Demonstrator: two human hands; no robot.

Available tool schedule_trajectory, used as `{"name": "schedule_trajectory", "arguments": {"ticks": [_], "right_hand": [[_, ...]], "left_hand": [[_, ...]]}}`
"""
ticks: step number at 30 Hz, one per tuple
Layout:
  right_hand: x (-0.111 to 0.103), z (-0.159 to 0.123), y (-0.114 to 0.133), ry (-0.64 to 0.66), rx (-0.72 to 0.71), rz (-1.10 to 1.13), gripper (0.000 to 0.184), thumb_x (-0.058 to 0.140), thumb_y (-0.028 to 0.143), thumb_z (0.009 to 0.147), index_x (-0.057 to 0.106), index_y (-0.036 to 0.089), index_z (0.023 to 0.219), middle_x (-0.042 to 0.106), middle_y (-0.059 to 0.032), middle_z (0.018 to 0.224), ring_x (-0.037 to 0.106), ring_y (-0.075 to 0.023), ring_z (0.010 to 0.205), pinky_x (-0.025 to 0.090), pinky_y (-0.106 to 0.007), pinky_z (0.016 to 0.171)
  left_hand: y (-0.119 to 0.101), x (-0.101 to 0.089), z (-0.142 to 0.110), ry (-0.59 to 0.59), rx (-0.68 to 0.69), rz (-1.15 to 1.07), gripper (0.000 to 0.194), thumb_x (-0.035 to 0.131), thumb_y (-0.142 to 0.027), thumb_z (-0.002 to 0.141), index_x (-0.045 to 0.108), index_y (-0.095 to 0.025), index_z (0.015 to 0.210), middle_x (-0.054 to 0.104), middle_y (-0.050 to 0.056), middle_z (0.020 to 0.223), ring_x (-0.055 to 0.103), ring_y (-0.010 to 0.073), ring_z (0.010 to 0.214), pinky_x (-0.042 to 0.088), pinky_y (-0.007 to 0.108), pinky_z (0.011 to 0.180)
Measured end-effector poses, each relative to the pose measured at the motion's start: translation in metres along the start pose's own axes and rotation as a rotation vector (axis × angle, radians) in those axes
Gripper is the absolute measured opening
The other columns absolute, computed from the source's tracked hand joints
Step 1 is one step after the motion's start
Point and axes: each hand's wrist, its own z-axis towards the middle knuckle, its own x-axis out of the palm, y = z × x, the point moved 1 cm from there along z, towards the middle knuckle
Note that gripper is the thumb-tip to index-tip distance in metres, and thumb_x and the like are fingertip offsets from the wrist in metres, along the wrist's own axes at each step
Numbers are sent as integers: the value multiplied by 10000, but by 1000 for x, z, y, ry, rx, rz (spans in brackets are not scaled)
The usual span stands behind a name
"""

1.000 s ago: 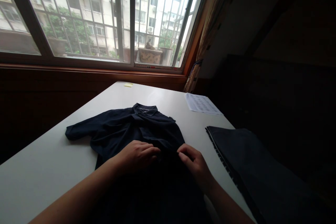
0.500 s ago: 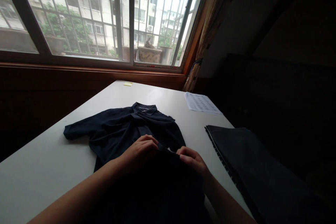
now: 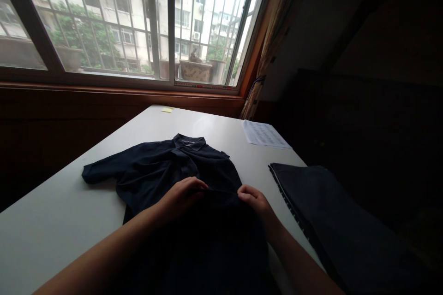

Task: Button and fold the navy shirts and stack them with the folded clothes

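Observation:
A dark navy collared shirt [image 3: 148,166] lies on the white table [image 3: 51,226], its collar toward the window and one short sleeve spread to the left. My left hand [image 3: 185,193] rests over the middle of the shirt, fingers closed on an edge of the cloth. To its right, my right hand [image 3: 254,198] pinches the same edge between thumb and fingers. The edge runs nearly straight between both hands. Deep shadow hides the lower part of the shirt nearest me.
Along the table's right side lies a stack of dark folded cloth [image 3: 321,207]. Printed sheets of paper [image 3: 266,134] sit at the far right corner, and a small yellow note [image 3: 167,109] lies at the far edge. Beyond stands a barred window [image 3: 121,23] with a curtain [image 3: 258,87] beside it.
The edge between my hands has straightened, and the small white bit seen there before no longer shows. My right hand has shifted slightly up and away from my left.

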Motion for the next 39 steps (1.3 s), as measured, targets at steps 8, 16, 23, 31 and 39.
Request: {"name": "schedule_trajectory", "arguments": {"ticks": [8,16,23,31,39], "right_hand": [[-4,5,1,-34,-44,-141,323,647,497,861,695,179,826,597,4,744,509,-155,692,387,-270,649],[0,0,-3,105,-16,-91,337,723,507,836,695,172,805,577,18,695,485,-125,635,362,-249,597],[-3,-4,1,220,-125,-256,317,694,470,869,689,167,777,583,11,693,508,-136,646,365,-258,606],[5,-7,3,419,-248,-498,339,596,427,945,733,168,776,666,-10,698,606,-162,668,421,-283,674],[21,-14,4,400,-370,-571,259,681,440,900,740,189,882,697,-25,823,638,-181,782,441,-287,739]], "left_hand": [[7,-3,2,-26,-14,96,149,573,-264,991,689,-209,1068,667,41,985,643,173,903,517,290,832],[-9,-1,-2,22,189,196,294,579,-201,986,664,-309,1246,597,57,1149,561,193,1055,504,333,920],[-16,1,-3,92,245,266,279,575,-237,994,624,-253,1269,605,70,1134,565,188,1010,514,327,892],[-13,3,-1,139,321,241,170,540,-236,1013,700,-220,1066,643,52,976,571,153,866,472,260,756],[-12,6,-1,172,370,308,175,563,-303,1011,711,-222,1056,669,52,930,549,168,825,441,297,752]]}}
